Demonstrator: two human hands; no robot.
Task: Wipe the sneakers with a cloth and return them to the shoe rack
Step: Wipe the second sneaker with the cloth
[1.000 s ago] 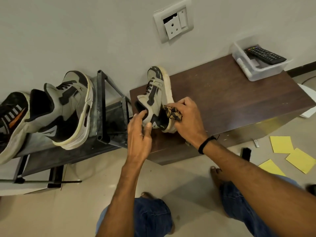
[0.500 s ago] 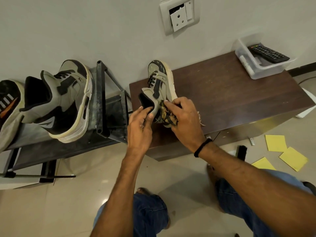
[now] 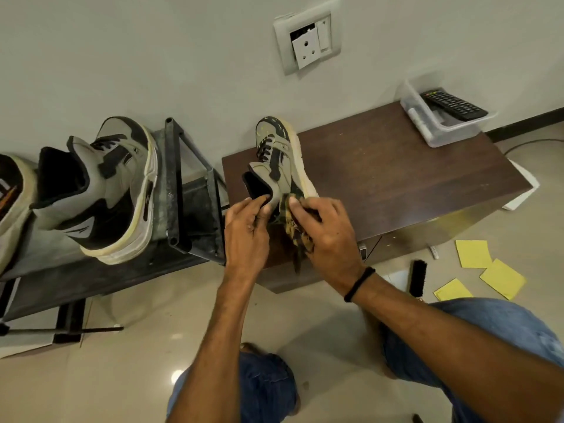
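A grey and black sneaker point(image 3: 279, 158) stands on the brown table point(image 3: 396, 175), toe toward the wall. My left hand point(image 3: 247, 230) pinches its heel collar with thumb and fingers. My right hand point(image 3: 326, 230) holds a brown patterned cloth point(image 3: 294, 230) and presses it against the sneaker's heel side. The matching sneaker point(image 3: 103, 187) sits on the black metal shoe rack point(image 3: 183, 190) to the left, heel toward me.
Another shoe point(image 3: 12, 203) lies at the rack's far left. A clear box point(image 3: 427, 123) with a remote stands at the table's back right. On the floor lie a black brush point(image 3: 417, 277) and yellow papers point(image 3: 488, 267). My knees are below.
The view shifted as my head moved. My right hand slid the cloth along the sneaker's heel side toward me. My left hand kept its hold on the heel collar.
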